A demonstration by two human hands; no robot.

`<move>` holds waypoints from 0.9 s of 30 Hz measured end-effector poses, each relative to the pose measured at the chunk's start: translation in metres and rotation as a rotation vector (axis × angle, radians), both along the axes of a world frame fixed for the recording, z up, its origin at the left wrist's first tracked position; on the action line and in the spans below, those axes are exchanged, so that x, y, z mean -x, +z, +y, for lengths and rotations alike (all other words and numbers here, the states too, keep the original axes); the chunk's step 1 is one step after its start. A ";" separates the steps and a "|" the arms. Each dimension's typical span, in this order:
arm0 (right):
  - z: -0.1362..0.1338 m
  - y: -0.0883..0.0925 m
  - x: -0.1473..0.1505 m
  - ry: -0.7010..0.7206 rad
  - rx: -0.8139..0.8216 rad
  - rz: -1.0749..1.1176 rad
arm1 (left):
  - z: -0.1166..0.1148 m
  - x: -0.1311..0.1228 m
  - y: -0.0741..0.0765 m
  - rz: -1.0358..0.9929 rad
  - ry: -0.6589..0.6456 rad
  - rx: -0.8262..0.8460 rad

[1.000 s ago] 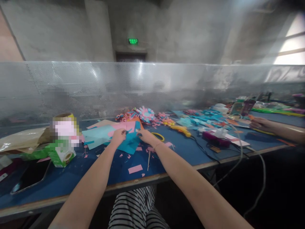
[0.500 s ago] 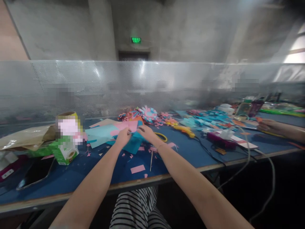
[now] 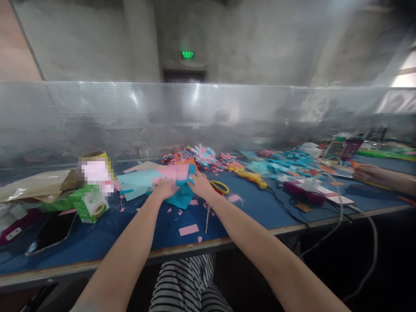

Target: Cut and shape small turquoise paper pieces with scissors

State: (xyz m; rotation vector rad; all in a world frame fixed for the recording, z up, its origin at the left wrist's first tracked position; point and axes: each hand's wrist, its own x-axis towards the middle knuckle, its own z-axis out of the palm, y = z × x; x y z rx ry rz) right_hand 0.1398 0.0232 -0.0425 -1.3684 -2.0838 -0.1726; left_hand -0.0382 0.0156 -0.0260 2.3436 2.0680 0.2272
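My left hand [image 3: 165, 189] lies on the pink paper [image 3: 177, 172] and the light blue sheet [image 3: 136, 184], its fingers spread and nothing held. Beside it, my right hand [image 3: 200, 185] is closed at the fingertips on a small blue paper piece [image 3: 192, 168], though its grip is partly hidden. Under and between both hands rests a darker blue sheet [image 3: 182, 199]. Just right of my right hand are yellow-handled scissors [image 3: 221, 187]. Paper flowers [image 3: 204, 155] in pink, blue and white stand behind the sheets.
Pink scraps [image 3: 188, 230] lie near the table's front edge. A yellow glue gun [image 3: 253, 178] with a black cord is to the right, before blue paper strips [image 3: 286, 162]. A phone [image 3: 52, 232] and a green box [image 3: 91, 206] stand left. Another person's hand [image 3: 370, 172] appears far right.
My left hand has let go of the paper edge, moved slightly left and down, and spread flat. My right hand stays nearly in place by the blue piece.
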 end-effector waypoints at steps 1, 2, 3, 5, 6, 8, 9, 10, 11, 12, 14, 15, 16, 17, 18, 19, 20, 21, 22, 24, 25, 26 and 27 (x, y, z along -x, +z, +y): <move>-0.003 0.000 0.003 0.031 -0.028 -0.049 | 0.000 0.000 -0.001 0.008 0.001 0.014; -0.006 0.000 0.006 0.089 -0.048 -0.100 | -0.001 0.000 -0.001 0.016 0.000 0.017; -0.010 0.000 0.009 0.153 -0.055 -0.149 | -0.002 -0.001 -0.001 0.021 -0.003 0.014; -0.016 0.002 0.015 0.227 -0.033 -0.220 | -0.003 -0.002 0.000 0.024 -0.015 -0.002; -0.019 0.003 0.017 0.240 -0.014 -0.243 | -0.003 -0.001 0.001 0.026 -0.024 -0.012; -0.023 0.005 0.019 0.237 0.020 -0.273 | -0.004 0.000 0.003 0.032 -0.028 -0.036; -0.024 0.006 0.019 0.229 0.030 -0.285 | -0.005 0.001 0.004 0.036 -0.020 -0.049; -0.024 0.008 0.018 0.220 0.034 -0.298 | -0.005 0.002 0.005 0.040 -0.010 -0.064; -0.024 0.009 0.017 0.211 0.035 -0.310 | -0.005 0.003 0.006 0.042 -0.005 -0.080; -0.023 0.010 0.016 0.204 0.037 -0.321 | -0.005 0.003 0.006 0.041 -0.005 -0.098; -0.020 0.011 0.014 0.200 0.044 -0.334 | -0.006 0.004 0.008 0.039 -0.029 -0.130; -0.019 0.011 0.013 0.199 0.049 -0.334 | -0.006 0.003 0.009 0.036 -0.049 -0.137; -0.018 0.011 0.013 0.199 0.054 -0.330 | -0.005 0.003 0.010 0.029 -0.071 -0.133; -0.016 0.010 0.013 0.200 0.059 -0.325 | -0.005 0.002 0.011 0.014 -0.095 -0.121; -0.015 0.010 0.013 0.200 0.063 -0.317 | -0.004 0.001 0.012 -0.012 -0.120 -0.104; -0.014 0.010 0.012 0.199 0.066 -0.304 | -0.003 0.000 0.014 -0.050 -0.140 -0.085; -0.012 0.010 0.012 0.197 0.069 -0.281 | -0.002 0.000 0.016 -0.095 -0.158 -0.067; -0.011 0.009 0.011 0.197 0.069 -0.243 | -0.001 0.001 0.019 -0.143 -0.162 -0.054; -0.009 0.009 0.011 0.197 0.064 -0.190 | 0.000 0.002 0.022 -0.190 -0.148 -0.047; -0.006 0.009 0.010 0.191 0.038 -0.051 | 0.002 0.007 0.030 -0.255 -0.076 -0.058; -0.005 0.010 0.009 0.191 0.019 0.020 | 0.002 0.010 0.033 -0.269 -0.032 -0.083; -0.004 0.010 0.009 0.195 -0.001 0.083 | 0.003 0.013 0.036 -0.277 0.004 -0.098; -0.004 0.011 0.010 0.204 -0.021 0.135 | 0.004 0.016 0.038 -0.281 0.030 -0.107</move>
